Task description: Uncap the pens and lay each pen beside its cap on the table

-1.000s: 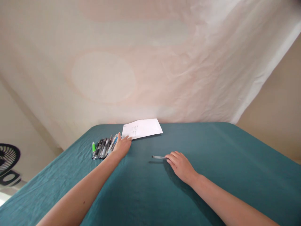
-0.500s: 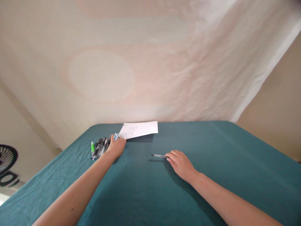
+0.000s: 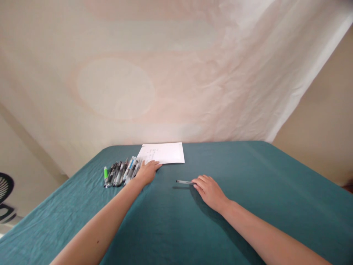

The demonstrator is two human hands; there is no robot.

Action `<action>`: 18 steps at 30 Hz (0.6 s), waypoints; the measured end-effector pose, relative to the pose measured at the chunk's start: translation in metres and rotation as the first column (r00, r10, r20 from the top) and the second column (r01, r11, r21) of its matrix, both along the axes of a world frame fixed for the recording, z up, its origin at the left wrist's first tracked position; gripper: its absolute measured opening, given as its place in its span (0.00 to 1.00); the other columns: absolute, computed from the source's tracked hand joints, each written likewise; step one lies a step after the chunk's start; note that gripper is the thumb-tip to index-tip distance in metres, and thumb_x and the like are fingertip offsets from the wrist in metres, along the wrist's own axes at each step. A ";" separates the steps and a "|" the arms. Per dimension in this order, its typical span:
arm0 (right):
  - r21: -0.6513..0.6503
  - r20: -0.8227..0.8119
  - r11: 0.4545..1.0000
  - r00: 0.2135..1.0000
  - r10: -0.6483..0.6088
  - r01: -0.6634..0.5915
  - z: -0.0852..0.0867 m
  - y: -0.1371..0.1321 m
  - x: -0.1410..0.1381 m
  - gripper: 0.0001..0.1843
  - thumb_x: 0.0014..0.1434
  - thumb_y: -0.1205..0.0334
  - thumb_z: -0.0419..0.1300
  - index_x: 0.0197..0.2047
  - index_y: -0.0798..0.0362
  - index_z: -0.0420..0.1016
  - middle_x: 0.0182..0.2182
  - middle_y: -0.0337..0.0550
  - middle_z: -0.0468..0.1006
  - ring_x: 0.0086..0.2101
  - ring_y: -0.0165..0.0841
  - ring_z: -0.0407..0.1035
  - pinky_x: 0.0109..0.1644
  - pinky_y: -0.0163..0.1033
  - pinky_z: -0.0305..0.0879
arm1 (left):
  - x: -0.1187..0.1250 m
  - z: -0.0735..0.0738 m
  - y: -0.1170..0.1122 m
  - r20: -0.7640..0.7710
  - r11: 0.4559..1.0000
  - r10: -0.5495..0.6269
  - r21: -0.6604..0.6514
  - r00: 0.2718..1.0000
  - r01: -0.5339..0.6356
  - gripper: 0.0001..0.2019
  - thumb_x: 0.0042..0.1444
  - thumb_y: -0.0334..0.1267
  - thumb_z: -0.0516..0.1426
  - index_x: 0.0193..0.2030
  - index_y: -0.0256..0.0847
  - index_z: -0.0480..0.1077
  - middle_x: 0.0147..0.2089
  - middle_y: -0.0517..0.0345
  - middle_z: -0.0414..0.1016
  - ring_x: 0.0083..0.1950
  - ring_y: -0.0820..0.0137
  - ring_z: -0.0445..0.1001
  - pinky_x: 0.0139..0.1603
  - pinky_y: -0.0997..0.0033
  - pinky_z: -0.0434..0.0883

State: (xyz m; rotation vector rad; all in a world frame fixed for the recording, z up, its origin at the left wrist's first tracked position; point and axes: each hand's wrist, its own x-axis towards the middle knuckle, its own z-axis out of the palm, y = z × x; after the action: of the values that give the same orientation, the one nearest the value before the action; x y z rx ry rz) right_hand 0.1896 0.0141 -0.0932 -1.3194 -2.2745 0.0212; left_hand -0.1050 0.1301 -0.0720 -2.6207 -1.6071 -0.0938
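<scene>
Teal cloth (image 3: 248,191) is seen covering the table, lightly creased. All places are noted from the white sheet (image 3: 168,152), which lies flat near the far edge of the cloth.

Nearer than the sheet and slightly to its right, the right hand (image 3: 210,191) is laid palm down, fingers loose, nothing gripped. Its fingertips are met by one end of a single pen (image 3: 184,182), which lies flat on the cloth, nearer than the sheet.

Farther off, the left hand (image 3: 147,172) is rested palm down at the sheet's near left corner, fingers stretched out and touching that corner, nothing clasped.

Just left of the sheet a row of pens (image 3: 121,173) is laid side by side against the left hand, with a green marker (image 3: 105,173) at the end farthest from the sheet.

Behind the sheet a pale, wrinkled backdrop (image 3: 165,73) is hung
</scene>
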 end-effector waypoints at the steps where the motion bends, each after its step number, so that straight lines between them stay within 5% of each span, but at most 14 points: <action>1: -0.002 -0.002 1.000 1.000 -0.001 0.001 0.000 0.000 0.000 0.12 0.64 0.62 0.47 0.46 0.49 0.69 0.35 0.43 0.72 0.38 0.33 0.64 0.42 0.39 0.58 | 0.000 0.000 0.002 0.016 1.000 0.008 -0.003 1.000 -0.008 0.22 0.55 0.28 0.46 0.55 0.49 0.64 0.60 0.51 0.63 0.62 0.61 0.57 0.60 0.43 0.46; 5: -0.013 -0.016 1.000 1.000 0.003 -0.003 0.000 0.000 0.001 0.12 0.64 0.63 0.48 0.47 0.49 0.69 0.35 0.42 0.72 0.38 0.34 0.64 0.43 0.39 0.58 | 0.005 0.008 0.002 0.106 0.999 0.006 -0.034 0.994 -0.002 0.19 0.56 0.30 0.46 0.52 0.44 0.68 0.56 0.52 0.68 0.58 0.65 0.63 0.59 0.57 0.56; 9: -0.010 -0.031 1.000 1.000 0.006 -0.006 0.000 0.000 0.001 0.12 0.64 0.63 0.48 0.47 0.49 0.69 0.35 0.42 0.72 0.38 0.33 0.65 0.42 0.39 0.60 | 0.027 0.021 -0.023 0.228 0.995 -0.050 -0.074 0.972 0.069 0.17 0.59 0.35 0.44 0.48 0.42 0.70 0.50 0.56 0.72 0.52 0.70 0.68 0.54 0.71 0.62; 13: 0.004 -0.041 1.000 0.999 0.026 -0.026 0.000 -0.001 -0.002 0.12 0.64 0.63 0.48 0.46 0.50 0.69 0.34 0.43 0.72 0.36 0.32 0.66 0.40 0.37 0.62 | 0.058 0.026 -0.064 0.493 0.933 -0.055 -0.284 0.868 0.221 0.18 0.60 0.44 0.44 0.48 0.42 0.70 0.42 0.56 0.75 0.41 0.70 0.72 0.44 0.73 0.67; 18: 0.027 -0.031 0.998 0.997 0.065 -0.064 0.001 -0.003 -0.005 0.11 0.64 0.63 0.48 0.46 0.50 0.69 0.33 0.42 0.72 0.35 0.32 0.66 0.39 0.37 0.62 | 0.070 0.019 -0.089 0.481 0.956 -0.123 -0.178 0.868 0.233 0.16 0.61 0.42 0.45 0.39 0.43 0.73 0.38 0.56 0.74 0.41 0.69 0.70 0.45 0.73 0.65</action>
State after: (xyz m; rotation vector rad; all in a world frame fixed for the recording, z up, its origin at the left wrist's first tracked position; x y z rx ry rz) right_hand 0.1847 0.0109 -0.0921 -1.2235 -2.2825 0.0342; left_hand -0.0351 0.0408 -0.0531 -3.1061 -1.5619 -0.6323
